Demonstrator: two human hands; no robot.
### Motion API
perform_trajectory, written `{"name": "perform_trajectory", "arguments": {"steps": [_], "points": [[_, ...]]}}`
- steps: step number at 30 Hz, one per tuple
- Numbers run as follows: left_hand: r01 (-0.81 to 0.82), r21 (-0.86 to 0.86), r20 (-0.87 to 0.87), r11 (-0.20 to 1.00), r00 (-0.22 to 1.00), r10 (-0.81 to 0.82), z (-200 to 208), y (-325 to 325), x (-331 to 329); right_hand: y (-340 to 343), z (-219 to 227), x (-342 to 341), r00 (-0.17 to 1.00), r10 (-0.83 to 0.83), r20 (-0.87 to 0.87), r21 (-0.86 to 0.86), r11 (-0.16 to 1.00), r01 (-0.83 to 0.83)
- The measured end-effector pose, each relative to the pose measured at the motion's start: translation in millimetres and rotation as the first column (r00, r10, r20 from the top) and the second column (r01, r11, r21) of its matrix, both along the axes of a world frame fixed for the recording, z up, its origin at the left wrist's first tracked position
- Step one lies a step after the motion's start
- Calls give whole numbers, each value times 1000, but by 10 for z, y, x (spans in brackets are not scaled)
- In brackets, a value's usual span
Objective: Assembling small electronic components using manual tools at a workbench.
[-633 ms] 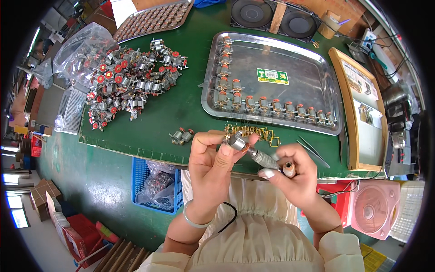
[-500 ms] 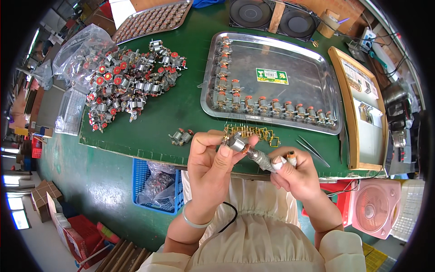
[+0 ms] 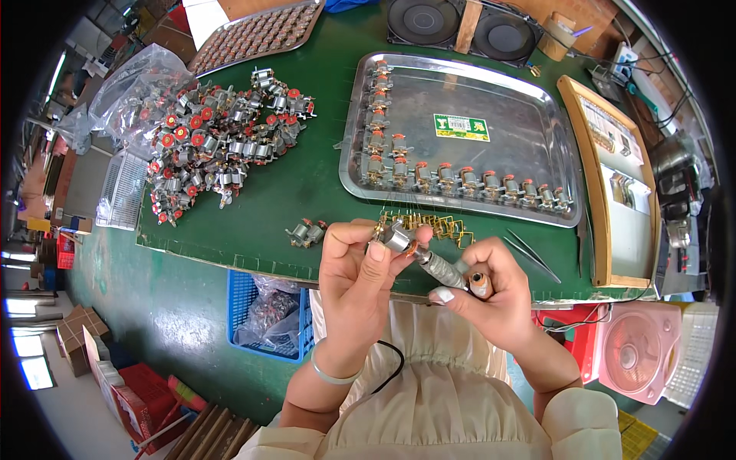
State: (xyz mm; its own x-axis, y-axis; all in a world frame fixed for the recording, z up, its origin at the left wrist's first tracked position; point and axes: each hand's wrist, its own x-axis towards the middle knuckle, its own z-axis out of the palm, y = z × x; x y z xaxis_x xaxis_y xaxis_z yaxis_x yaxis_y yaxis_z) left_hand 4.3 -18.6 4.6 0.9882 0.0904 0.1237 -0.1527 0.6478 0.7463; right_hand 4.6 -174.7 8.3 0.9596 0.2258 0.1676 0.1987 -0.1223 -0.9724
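Between the thumb and fingers of my left hand (image 3: 356,280) is a small silver motor (image 3: 396,237) with an orange-red end. My right hand (image 3: 498,303) grips a slim hand tool (image 3: 443,271) wrapped in grey, its front end meeting the motor's orange-red end. A short orange-brown cylinder (image 3: 481,286) with a dark centre also shows in my right fingers; I cannot tell if it belongs to the tool. Just beyond my hands lie several bent brass-coloured wire pieces (image 3: 445,227). Two loose motors (image 3: 307,232) sit on the green table left of my left hand.
A steel tray (image 3: 529,146) holds motors along its left and near sides. Loose motors (image 3: 218,142) are heaped at left beside a plastic bag (image 3: 142,88). Tweezers (image 3: 533,257) and a wooden-framed box (image 3: 606,192) lie to the right. Another filled tray (image 3: 318,11) is at the back.
My right fingers have shifted around the tool, and the orange-brown cylinder has tipped and moved lower. My left hand still holds the motor in nearly the same place.
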Motion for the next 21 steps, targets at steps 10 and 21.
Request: {"name": "perform_trajectory", "arguments": {"steps": [10, 21], "points": [[5, -26, -21, 1000, 1000, -6, -51, 29, 25, 13, -103, -38, 996, -30, 83, -16, 999, 32], [83, -16, -8, 996, 996, -84, -55, 40, 32, -4, -76, -37, 997, 32, -74, 88, 996, -26]]}}
